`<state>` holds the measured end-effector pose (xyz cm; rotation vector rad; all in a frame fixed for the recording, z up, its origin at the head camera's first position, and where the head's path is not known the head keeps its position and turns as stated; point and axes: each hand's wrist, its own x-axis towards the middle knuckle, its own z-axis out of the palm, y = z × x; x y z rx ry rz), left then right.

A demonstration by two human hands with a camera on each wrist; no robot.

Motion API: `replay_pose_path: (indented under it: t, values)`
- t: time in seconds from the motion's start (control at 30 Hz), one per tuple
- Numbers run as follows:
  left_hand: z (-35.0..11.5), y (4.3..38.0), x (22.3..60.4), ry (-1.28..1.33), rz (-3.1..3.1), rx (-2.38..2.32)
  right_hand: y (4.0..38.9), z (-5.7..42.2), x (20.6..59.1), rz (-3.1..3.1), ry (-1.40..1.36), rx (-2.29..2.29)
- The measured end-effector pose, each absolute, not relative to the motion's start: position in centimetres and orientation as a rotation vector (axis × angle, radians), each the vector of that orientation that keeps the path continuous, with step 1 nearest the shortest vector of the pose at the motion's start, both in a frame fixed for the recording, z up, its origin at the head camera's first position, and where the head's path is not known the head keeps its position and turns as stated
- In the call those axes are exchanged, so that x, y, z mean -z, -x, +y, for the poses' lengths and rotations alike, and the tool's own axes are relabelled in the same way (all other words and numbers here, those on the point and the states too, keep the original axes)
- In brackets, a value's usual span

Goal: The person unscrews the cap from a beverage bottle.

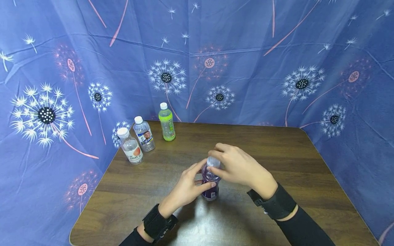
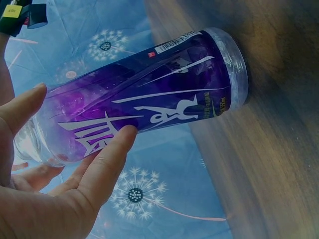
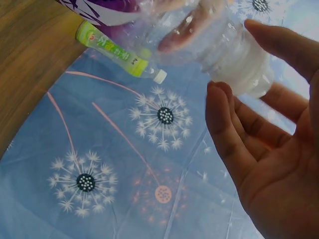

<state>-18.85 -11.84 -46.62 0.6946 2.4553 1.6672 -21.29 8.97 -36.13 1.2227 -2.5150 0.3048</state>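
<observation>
A clear plastic bottle with a purple label point(image 1: 210, 193) stands upright on the table, near its middle. Around its upper body my left hand point(image 1: 187, 186) holds it, thumb on the near side. The left wrist view shows white figures on the purple label point(image 2: 164, 94). Over the bottle's top, my right hand point(image 1: 243, 167) has thumb and fingers about the whitish cap point(image 1: 213, 162). In the right wrist view, fingertips meet the pale translucent cap point(image 3: 244, 74) from either side, and the palm point(image 3: 279, 184) stays apart from it.
At the table's back left stand a bottle with a peach-printed label point(image 1: 132, 150), a clear bottle with a blue label point(image 1: 144, 136) and a green-labelled bottle point(image 1: 167, 124), all white-capped. Behind the wooden table point(image 1: 277, 153) hangs a blue dandelion-print cloth point(image 1: 252, 75).
</observation>
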Motion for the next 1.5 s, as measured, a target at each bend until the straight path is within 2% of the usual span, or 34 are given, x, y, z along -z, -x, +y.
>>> replay_pose_path:
  t: [0.43, 1.03, 1.2, 1.5]
  values:
    - [-11.8, 18.9, 46.4, -0.702, 2.458, -1.664, 20.8, 8.0, 36.6, -2.515, -0.923, -0.244]
    - [-11.7, 18.4, 46.2, -0.702, 2.443, -1.656, 21.0, 10.4, 34.7, -2.606, -1.431, -0.414]
    - [-11.7, 18.4, 46.1, -0.701, 2.453, -1.651, 21.3, 10.6, 34.6, -2.581, -1.463, -0.38]
    - [-11.4, 18.3, 46.2, -0.702, 2.469, -1.648, 21.0, 9.8, 35.2, -2.543, -1.322, -0.335]
